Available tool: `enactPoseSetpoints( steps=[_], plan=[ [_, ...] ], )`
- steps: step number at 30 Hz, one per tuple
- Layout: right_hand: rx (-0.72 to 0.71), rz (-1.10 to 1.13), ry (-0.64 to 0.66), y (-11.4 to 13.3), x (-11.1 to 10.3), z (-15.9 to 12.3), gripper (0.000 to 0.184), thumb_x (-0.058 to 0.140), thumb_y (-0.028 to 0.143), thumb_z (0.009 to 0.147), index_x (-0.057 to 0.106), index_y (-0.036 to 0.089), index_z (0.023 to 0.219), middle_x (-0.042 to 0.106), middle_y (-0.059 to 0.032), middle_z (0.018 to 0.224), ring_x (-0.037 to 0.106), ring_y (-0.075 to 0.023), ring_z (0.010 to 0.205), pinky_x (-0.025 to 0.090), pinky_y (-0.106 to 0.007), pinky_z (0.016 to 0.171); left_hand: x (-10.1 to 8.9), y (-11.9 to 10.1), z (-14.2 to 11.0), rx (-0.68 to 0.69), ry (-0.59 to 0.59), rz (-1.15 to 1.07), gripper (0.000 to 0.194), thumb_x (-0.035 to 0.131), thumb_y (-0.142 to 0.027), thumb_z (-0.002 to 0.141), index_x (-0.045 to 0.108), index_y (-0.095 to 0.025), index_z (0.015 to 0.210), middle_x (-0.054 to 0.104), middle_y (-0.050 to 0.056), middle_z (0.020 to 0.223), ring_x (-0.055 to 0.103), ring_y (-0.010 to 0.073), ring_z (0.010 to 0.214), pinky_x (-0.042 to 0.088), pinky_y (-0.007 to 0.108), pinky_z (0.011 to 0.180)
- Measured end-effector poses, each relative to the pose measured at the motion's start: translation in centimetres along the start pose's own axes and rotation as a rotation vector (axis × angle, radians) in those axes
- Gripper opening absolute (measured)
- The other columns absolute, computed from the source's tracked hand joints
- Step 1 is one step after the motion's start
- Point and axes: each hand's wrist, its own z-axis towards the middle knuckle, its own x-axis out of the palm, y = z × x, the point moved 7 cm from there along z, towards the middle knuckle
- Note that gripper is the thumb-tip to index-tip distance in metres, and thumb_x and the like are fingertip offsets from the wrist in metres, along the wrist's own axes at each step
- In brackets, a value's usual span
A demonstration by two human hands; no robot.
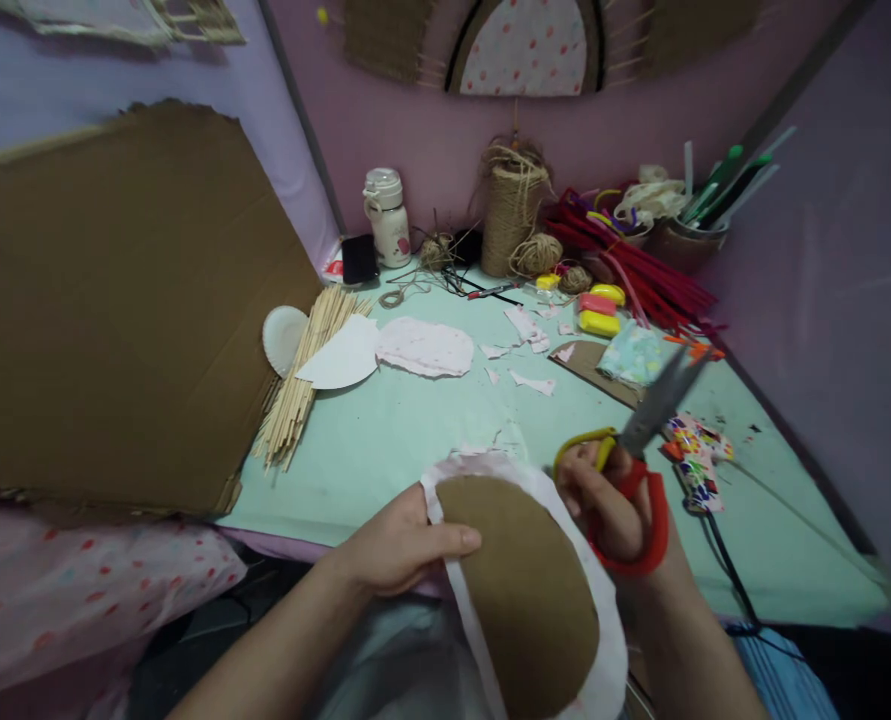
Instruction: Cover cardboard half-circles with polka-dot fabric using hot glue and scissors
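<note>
My left hand (407, 540) grips the flat edge of a half-round cardboard piece (531, 590), its thumb lying on the brown face. White fabric (611, 610) lies behind the cardboard and sticks out as a border all round it. Scissors (659, 405) with one yellow and one red handle are in my right hand (610, 500), whose fingers are curled through the handles. Their blades point up and away, apart from the fabric. This hand is beside the right edge of the piece.
A large cardboard sheet (115, 320) stands at the left, near bamboo sticks (314, 370) and a white paper piece (347, 355). Fabric scraps (526, 328) lie mid-table. Behind are a bottle (389, 220) and a twine roll (512, 215). A patterned glue gun (696, 460) and its cord lie right.
</note>
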Motion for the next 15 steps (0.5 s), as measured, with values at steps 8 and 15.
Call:
enactPoseSetpoints(
  steps=[8, 15],
  plan=[
    [0.296, 0.193, 0.469, -0.3, 4.6, 0.4, 0.029, 0.073, 0.043, 0.074, 0.057, 0.02, 0.081, 0.053, 0.0016, 0.073, 0.049, -0.0148, 0.064, 0.04, -0.027, 0.059, 0.5, 0.2, 1.3, -0.119, 0.078, 0.297, 0.046, 0.071, -0.03, 0.081, 0.057, -0.015, 0.122, 0.068, 0.009, 0.117, 0.061, 0.0232, 0.108, 0.043, 0.032, 0.092],
    [0.224, 0.026, 0.568, 0.2, 4.5, 0.6, 0.029, 0.069, 0.043, 0.079, 0.051, 0.021, 0.082, 0.048, 0.0036, 0.071, 0.042, -0.0124, 0.062, 0.035, -0.025, 0.058, 0.3, 0.0, 1.7, -0.109, -0.013, 0.402, 0.041, 0.065, -0.028, 0.082, 0.058, -0.016, 0.121, 0.068, 0.008, 0.114, 0.06, 0.0237, 0.104, 0.044, 0.032, 0.088]
  ],
)
